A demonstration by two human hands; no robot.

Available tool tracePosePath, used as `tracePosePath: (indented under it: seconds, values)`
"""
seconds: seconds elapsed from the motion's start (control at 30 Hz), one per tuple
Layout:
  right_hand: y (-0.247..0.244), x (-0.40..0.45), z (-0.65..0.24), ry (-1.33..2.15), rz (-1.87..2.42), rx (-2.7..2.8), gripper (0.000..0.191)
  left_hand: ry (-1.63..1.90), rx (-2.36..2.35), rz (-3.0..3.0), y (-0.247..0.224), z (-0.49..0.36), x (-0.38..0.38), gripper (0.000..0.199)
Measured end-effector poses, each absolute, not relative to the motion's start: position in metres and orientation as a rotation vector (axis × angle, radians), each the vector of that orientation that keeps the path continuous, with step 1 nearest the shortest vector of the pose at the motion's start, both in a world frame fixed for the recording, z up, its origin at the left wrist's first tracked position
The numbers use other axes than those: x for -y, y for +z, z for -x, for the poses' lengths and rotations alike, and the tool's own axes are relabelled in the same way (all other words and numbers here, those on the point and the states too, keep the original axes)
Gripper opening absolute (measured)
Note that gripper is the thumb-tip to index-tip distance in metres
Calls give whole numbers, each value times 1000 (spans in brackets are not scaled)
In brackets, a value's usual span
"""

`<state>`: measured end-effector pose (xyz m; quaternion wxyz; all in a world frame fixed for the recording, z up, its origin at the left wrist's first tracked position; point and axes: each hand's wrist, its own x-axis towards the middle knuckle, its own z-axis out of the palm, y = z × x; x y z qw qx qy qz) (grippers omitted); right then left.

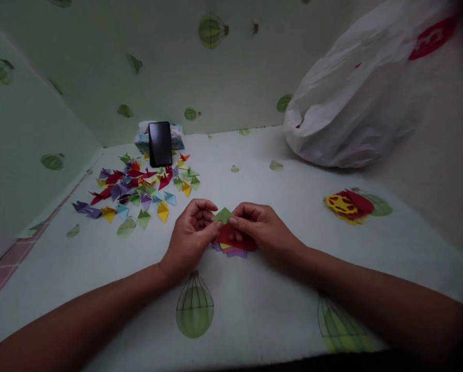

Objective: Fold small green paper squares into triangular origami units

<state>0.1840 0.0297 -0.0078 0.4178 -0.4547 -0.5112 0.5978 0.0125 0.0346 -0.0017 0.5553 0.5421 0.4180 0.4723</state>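
Observation:
Between my two hands is a small green piece of folded origami paper [223,215], its pointed corner facing away from me. My left hand [195,232] pinches its left side between thumb and fingers. On the opposite side, my right hand [260,227] grips the paper the same way, fingers curled. Just beneath lies a small stack of coloured paper sheets [241,241], red on top with yellow, pink and purple edges showing. My fingers partly cover that stack. To the left spreads a pile of folded paper pieces [133,186] in red, purple, green, yellow, orange and blue.
A black phone [160,144] leans upright against a tissue box [178,137] behind the pile. At the back right stands a large white plastic bag [343,113]. Red and yellow paper cut-outs [348,204] lie on the right of the white, balloon-printed surface [138,310].

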Motion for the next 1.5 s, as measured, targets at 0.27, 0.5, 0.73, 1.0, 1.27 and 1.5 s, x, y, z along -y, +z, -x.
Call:
tracePosePath:
  seconds: [0.27, 0.5, 0.73, 1.0, 1.27, 1.5]
  values:
    - [-6, -30, -186, 1438, 1124, 1378, 17, 1140, -974, -1233, -6, -12, -36, 27]
    - [-5, -31, -186, 1380, 1100, 1424, 11, 933, -975, -1179, -2, -14, -34, 32]
    - [-6, -29, -187, 1161, 1090, 1570, 4, 829, -986, -1197, -5, -12, -35, 19]
    - [-5, -27, -187, 1039, 1054, 1643, 2, 788, -1015, -1110, -2, -13, -35, 18]
    - [-11, -28, -192, 542, 884, 1966, 20, 769, -941, -946, -3, -15, -33, 18]
    - [-8, -32, -193, 486, 817, 2018, 18, 796, -918, -927, -3, -16, -34, 16]
